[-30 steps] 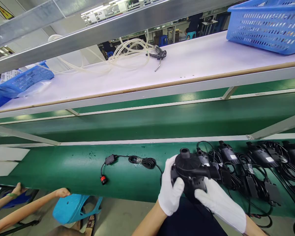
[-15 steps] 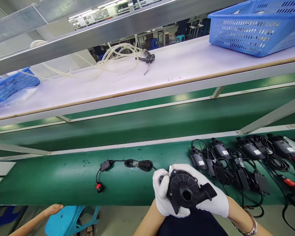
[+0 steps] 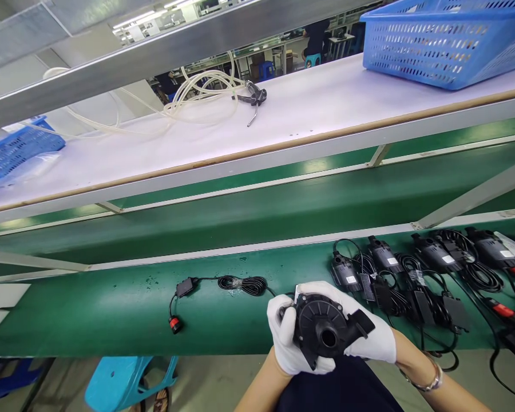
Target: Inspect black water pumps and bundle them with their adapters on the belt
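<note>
Both gloved hands hold a black pump point(image 3: 324, 332) just above the near edge of the green belt point(image 3: 111, 309), right of its middle. The left hand point(image 3: 284, 340) has its grip closed round the pump's left side, fingers curled over the rim. The right hand point(image 3: 371, 340) cups the pump from behind and from the right, its grip closed too, with the fingers reaching over the top. The pump's round ribbed face, with a hole at its centre, is turned toward the camera, and a short spout sticks out to the right over the right palm. A bracelet point(image 3: 429, 380) sits on the right wrist.

On the belt to the left lies a coiled cord point(image 3: 244, 284), running on to a small black box point(image 3: 186, 286) and a red-tipped plug point(image 3: 174, 324). A row of pumps point(image 3: 412, 263) with bundled leads lies along the belt's right part, near the right hand.

Above, a white shelf point(image 3: 326, 114) carries a blue basket point(image 3: 438, 46) at its right end, and a clear hose point(image 3: 197, 97) with an air gun point(image 3: 253, 97) near its far edge. A blue stool point(image 3: 129, 380) stands below the belt's near edge.
</note>
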`<state>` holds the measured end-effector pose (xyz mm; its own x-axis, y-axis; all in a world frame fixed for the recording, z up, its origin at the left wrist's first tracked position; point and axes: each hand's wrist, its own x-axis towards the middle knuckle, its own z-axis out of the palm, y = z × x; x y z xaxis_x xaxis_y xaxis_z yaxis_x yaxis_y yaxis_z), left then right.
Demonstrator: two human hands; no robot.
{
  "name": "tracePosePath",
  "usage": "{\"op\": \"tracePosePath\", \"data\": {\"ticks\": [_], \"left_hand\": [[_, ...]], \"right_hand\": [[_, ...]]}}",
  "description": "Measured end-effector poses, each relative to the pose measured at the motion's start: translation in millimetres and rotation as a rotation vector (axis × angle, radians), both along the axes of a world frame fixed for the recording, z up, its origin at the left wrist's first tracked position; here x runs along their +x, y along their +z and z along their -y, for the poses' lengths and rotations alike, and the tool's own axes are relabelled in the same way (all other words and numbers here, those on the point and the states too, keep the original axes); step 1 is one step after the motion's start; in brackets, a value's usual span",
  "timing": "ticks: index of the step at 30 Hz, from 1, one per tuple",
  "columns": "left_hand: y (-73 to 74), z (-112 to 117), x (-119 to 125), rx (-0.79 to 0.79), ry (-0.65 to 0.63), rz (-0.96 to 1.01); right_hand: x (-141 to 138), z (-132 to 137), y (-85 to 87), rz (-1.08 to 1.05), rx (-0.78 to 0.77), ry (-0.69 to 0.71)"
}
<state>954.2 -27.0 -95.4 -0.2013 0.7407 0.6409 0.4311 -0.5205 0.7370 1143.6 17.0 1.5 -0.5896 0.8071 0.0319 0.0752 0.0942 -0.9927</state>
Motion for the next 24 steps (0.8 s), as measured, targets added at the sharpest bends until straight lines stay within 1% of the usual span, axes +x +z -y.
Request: {"op": "tracePosePath", "data": {"ticks": [2,4,8,10,12,14,17,20,23,24], "left_hand": [[-5.0,3,1,-0.041,0.026,0.037],[-6.1,4,1,-0.079,0.03,0.038],[2.0,4,5,-0.164,-0.046,0.024],[6.3,3,7,-0.196,-0.081,0.037],[8.0,2,7,-0.237,-0.084,0.06],[7.9,1,7,-0.25,-0.051,0.085],[9.4,0,7,-0.212,-0.017,0.086],[15.1,-1,11,-0.16,0.009,0.041],[18.6,-2,12,0.014,0.047,-0.022],[18.3,-3,10,0.059,0.028,-0.035]], "right_hand": [[0,-1,0.2,-0.008,0.0,0.007],[0,-1,-4.4,-0.016,-0.01,0.009],[4,2,-23.0,-0.029,-0.071,0.012],[5,3,-28.1,-0.033,-0.098,0.01],[6,2,-26.3,-0.026,-0.102,0.015],[5,0,-20.0,-0.012,-0.078,0.021],[3,-3,-13.5,-0.004,-0.055,0.022],[4,-2,-17.6,-0.003,-0.066,0.016],[10,-1,-24.9,0.017,-0.001,-0.003],[13,-1,-26.3,0.026,0.046,-0.008]]}}
